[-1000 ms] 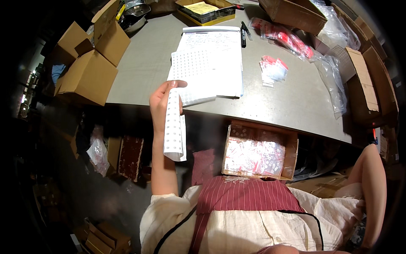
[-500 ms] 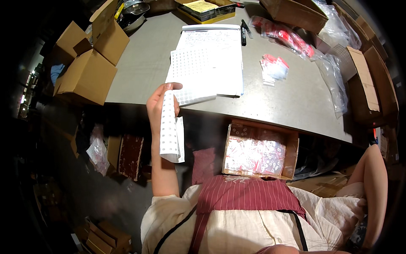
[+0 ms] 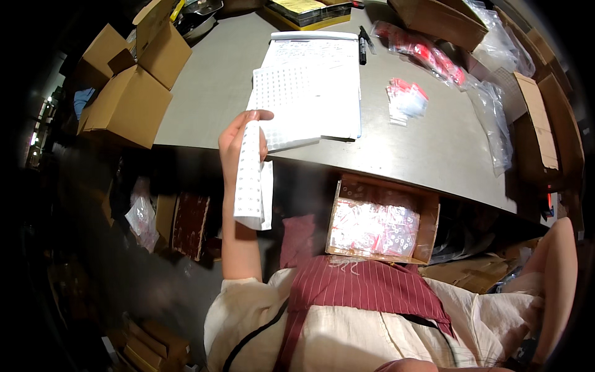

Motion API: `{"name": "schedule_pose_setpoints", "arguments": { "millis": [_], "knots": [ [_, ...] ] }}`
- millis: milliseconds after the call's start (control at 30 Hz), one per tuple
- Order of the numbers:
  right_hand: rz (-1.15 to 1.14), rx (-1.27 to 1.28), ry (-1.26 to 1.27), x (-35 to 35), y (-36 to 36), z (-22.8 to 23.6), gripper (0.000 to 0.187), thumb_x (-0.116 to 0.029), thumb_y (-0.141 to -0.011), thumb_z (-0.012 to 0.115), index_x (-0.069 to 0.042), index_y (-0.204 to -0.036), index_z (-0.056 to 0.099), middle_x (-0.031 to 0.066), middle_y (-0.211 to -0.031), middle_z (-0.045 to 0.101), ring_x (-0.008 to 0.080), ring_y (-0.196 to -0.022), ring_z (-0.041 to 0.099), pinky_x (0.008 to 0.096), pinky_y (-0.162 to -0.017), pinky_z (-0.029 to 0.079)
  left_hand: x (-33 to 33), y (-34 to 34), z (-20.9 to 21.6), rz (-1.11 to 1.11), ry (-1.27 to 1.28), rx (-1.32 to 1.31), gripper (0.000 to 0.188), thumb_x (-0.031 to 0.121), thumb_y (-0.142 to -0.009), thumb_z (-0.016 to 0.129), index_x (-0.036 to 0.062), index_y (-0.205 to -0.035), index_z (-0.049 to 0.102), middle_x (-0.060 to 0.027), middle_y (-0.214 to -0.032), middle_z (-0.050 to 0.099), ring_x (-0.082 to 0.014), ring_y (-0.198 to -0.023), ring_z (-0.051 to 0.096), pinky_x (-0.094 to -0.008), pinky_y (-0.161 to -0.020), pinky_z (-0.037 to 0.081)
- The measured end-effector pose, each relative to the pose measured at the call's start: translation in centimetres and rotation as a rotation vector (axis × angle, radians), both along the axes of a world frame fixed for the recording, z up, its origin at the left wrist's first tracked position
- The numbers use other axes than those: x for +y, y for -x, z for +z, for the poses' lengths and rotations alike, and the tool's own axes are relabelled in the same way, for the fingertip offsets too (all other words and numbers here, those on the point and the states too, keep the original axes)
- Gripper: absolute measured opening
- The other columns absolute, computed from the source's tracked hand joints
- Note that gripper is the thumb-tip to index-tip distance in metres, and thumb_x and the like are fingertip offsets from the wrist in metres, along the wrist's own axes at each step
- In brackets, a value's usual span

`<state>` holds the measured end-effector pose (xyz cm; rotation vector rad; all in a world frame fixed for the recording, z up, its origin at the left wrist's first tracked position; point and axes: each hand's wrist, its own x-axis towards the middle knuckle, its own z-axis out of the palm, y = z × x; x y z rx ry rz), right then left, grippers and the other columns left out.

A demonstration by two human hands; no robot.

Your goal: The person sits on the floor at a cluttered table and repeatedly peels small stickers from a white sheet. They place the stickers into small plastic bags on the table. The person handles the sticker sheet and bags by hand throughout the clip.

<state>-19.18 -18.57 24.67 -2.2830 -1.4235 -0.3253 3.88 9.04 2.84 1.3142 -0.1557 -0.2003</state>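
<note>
My left hand (image 3: 238,139) is closed on a sheet of round stickers (image 3: 249,180), with the thumb on top. Part of the white sheet is folded over and hangs down in front of the table edge. Beyond the fingers, another sticker sheet (image 3: 282,90) lies over the lower left of an open notebook (image 3: 341,93) with handwriting; whether the two are one piece, I cannot tell. At the far right my right arm (image 3: 555,266) is bent at the elbow, and its hand is not in view.
Small red-topped plastic bags (image 3: 406,102) lie right of the notebook, near a black marker (image 3: 363,49). Below the table edge, a shallow cardboard box (image 3: 427,232) holds many small bags with rings. Cardboard boxes (image 3: 127,105) stand at left; clear plastic and cartons (image 3: 536,118) at right.
The whole view has shifted slightly. My left hand keeps its hold on the sticker sheet and sits a little higher. My right elbow appears slightly lower and farther right.
</note>
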Motion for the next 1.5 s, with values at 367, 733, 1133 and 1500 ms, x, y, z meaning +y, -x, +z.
{"name": "schedule_pose_setpoints", "arguments": {
  "millis": [367,733,1133,1500],
  "knots": [
    [-0.100,-0.096,-0.120,-0.5,-1.9,1.5,0.014,-0.009,-0.091,0.076,0.003,-0.095,0.068,0.0151,-0.084,0.067,0.0305,-0.086,0.065,0.0389,-0.078,0.052,0.7,-13.6,-2.6,0.053,-0.692,-0.227,0.048,0.030,-0.089,0.078,-0.0074,-0.118,0.069,-0.0220,-0.107,0.074,-0.0264,-0.095,0.073,-0.0343,-0.084,0.056],
    [-0.445,0.255,-0.122,-4.5,-18.2,-18.7,0.027,-0.011,-0.088,0.073,0.001,-0.111,0.065,0.0180,-0.106,0.068,0.0355,-0.106,0.063,0.0451,-0.093,0.050,-0.2,-12.0,-4.7,0.208,-1.085,-0.499,0.052,0.031,-0.085,0.083,-0.0011,-0.123,0.068,-0.0151,-0.079,0.072,-0.0280,-0.074,0.069,-0.0400,-0.071,0.053],
    [-0.611,0.310,-0.374,1.9,-30.8,-25.1,0.073,-0.020,-0.076,0.085,0.000,-0.135,0.048,0.0296,-0.116,0.065,0.0413,-0.106,0.065,0.0489,-0.093,0.052,-0.8,-10.1,-3.7,0.291,-0.609,-0.370,0.054,0.023,-0.094,0.073,0.0020,-0.140,0.052,-0.0129,-0.083,0.074,-0.0225,-0.082,0.069,-0.0363,-0.081,0.052],
    [-0.420,1.007,-0.833,-2.6,-22.6,-18.2,0.058,0.001,-0.083,0.076,0.000,-0.136,0.053,0.0131,-0.107,0.068,0.0180,-0.094,0.068,0.0334,-0.073,0.057,-1.8,-9.6,0.3,-0.067,-0.112,-0.127,0.033,0.013,-0.097,0.068,-0.0031,-0.125,0.066,-0.0102,-0.098,0.074,-0.0139,-0.093,0.067,-0.0291,-0.087,0.051]
  ]
}}
